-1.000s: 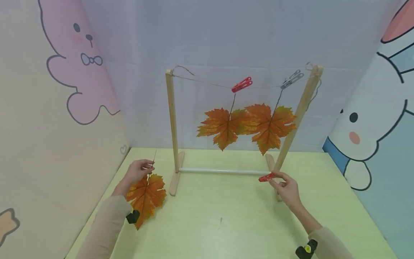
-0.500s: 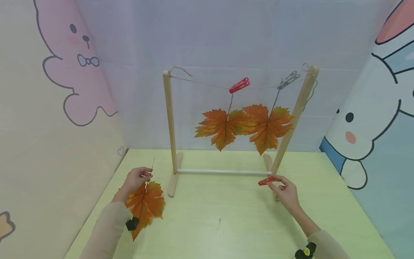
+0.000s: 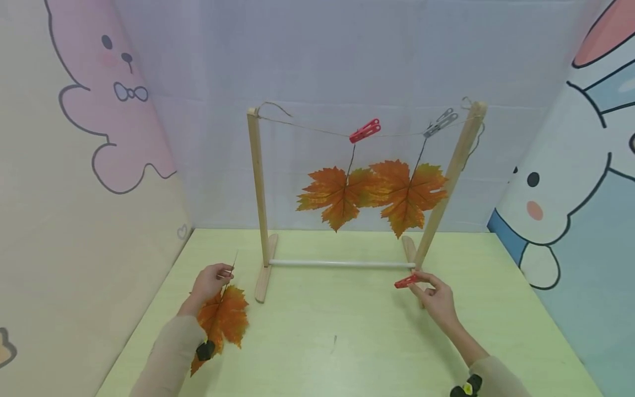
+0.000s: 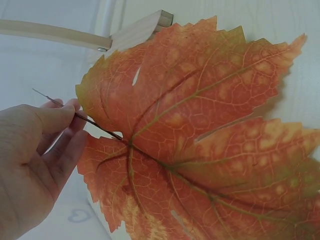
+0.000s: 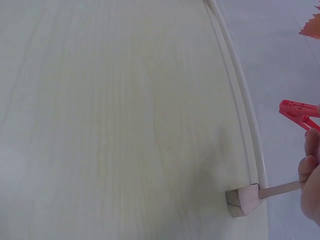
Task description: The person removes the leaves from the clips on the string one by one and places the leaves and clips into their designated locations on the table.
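Up on the string [image 3: 317, 129] 2 leaves [image 3: 337, 199] hang pegged, w/ leaf #3 [image 3: 232, 317] just L of the rack [image 3: 259, 198], stem [image 4: 100, 127] pinched in L grip [image 3: 209, 283], red peg [image 3: 404, 282] pinched in R grip [image 3: 439, 300], so prob 1 clip-up left afaict.

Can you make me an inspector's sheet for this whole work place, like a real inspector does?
Surface: pale yellow-green table.
Job's things: wooden stand with a string; a red clip and a grey clip on it, a leaf hanging below each.
Clutter: one thin dark mark on the table; cannot tell what it is.
Hands: left hand pinches a third leaf's stem; right hand pinches another red clip.
Cables: nothing seen.
Surroundings: pale cloth behind; cartoon animals on the side walls.
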### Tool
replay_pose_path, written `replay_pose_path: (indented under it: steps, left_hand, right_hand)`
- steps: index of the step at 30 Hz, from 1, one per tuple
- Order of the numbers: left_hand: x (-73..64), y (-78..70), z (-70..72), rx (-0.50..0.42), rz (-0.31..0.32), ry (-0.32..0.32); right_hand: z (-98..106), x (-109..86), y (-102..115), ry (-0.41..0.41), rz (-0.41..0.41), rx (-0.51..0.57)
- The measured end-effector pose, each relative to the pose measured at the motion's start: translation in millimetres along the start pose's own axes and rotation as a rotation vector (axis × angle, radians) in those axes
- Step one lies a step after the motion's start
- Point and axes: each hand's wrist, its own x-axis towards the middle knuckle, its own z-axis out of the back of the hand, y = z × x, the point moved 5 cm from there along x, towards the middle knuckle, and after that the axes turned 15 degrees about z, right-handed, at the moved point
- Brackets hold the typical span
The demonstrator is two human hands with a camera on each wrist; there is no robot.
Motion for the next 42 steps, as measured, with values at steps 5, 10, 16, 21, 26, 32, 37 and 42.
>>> replay_pose_path:
  steps: [5,10,16,21,26,32,37,42]
  left_hand:
    - [4.9,6.8,-7.6,-0.046,0.014,-0.011]
    - [7.7,17.6,-11.6,-0.137,0.063,-0.048]
    - [6.3,25.1,-16.7,-0.281,0.128,-0.045]
    - [6.2,32.1,-22.2,-0.419,0.211,-0.032]
    - [6.7,38.1,-31.3,-0.457,0.250,-0.024]
    - [6.3,42.6,-43.3,-0.444,0.296,-0.019]
    - [6.4,49.0,-50.6,-0.451,0.351,-0.016]
    - [7.1,54.5,-53.9,-0.452,0.357,-0.039]
  right_hand:
    - [-1,-5.4,-9,0.006,-0.009,-0.008]
    - [-2,-8.3,-12,0.017,-0.062,-0.036]
    - [-5,-11.0,3,0.035,-0.100,-0.048]
    - [-8,-12.5,13,0.030,-0.100,-0.049]
    - [-8,-15.0,10,0.023,-0.093,-0.035]
    - [-8,-19.8,6,0.028,-0.108,-0.019]
    - [-8,-22.9,4,0.020,-0.120,-0.015]
    - [-6,-24.9,0,0.013,-0.115,-0.022]
